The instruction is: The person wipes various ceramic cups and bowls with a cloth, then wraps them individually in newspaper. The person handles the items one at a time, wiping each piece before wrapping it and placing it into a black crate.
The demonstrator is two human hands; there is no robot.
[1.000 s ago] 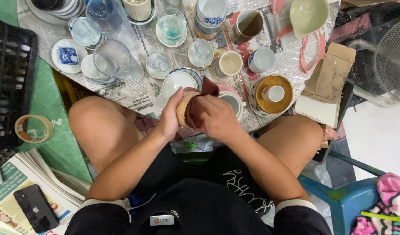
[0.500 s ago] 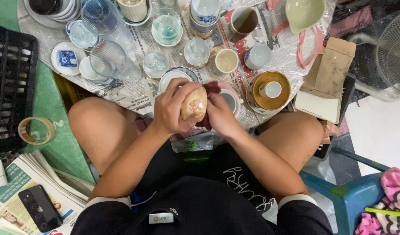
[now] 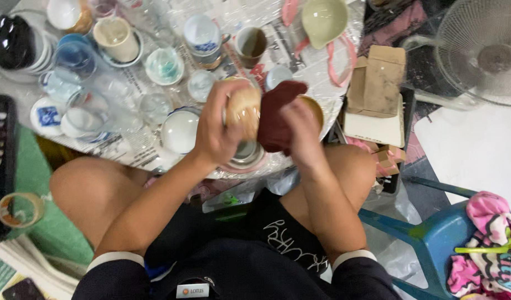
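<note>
Currently the left hand (image 3: 219, 130) is gripping a tan cup (image 3: 243, 110), fingers wrapped around it, while the right hand (image 3: 300, 130) is pinching a dark red cloth (image 3: 277, 114) against it. Risk: cup slipping onto crowded glasses (image 3: 155, 105) just below the fingers.

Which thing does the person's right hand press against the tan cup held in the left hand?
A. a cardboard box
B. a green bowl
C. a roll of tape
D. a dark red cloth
D: the right hand holds a dark red cloth against the tan cup gripped by the left hand.
</note>
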